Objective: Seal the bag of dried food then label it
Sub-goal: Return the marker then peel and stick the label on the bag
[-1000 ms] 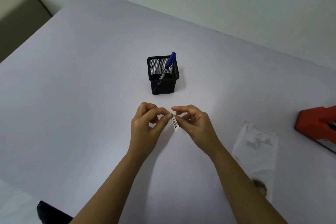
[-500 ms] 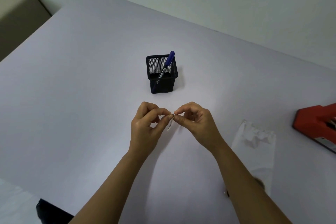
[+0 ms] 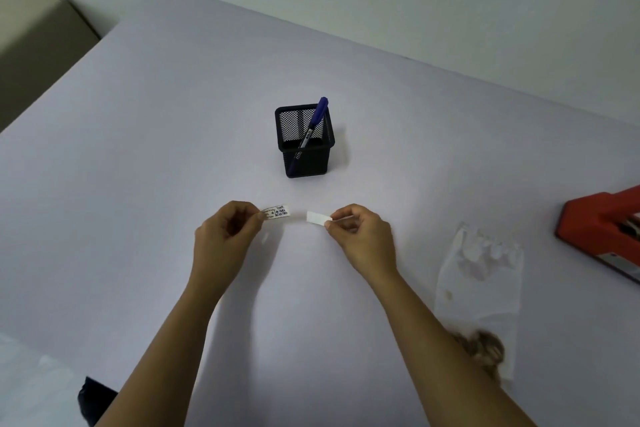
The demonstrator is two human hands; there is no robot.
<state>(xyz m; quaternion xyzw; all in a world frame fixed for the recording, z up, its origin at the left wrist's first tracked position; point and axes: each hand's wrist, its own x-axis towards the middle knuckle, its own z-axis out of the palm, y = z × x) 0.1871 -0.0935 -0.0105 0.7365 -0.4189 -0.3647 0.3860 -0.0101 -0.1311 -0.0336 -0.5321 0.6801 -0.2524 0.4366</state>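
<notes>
— Left hand (image 3: pixel 224 240): what does it hold?
— It pinches the written label (image 3: pixel 277 211) by one end. The right hand (image 3: pixel 360 236) pinches a blank white strip (image 3: pixel 317 218); the two pieces are apart, above the table (image 3: pixel 138 184).
— And the bag?
— The bag (image 3: pixel 481 274) lies flat beside the right forearm, dried food (image 3: pixel 483 347) at its near end, a red device (image 3: pixel 602 236) beyond. A pen (image 3: pixel 314 123) leans in the mesh holder (image 3: pixel 306 158).

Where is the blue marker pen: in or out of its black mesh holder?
In: the pen leans inside the holder, its top above the rim.
</notes>
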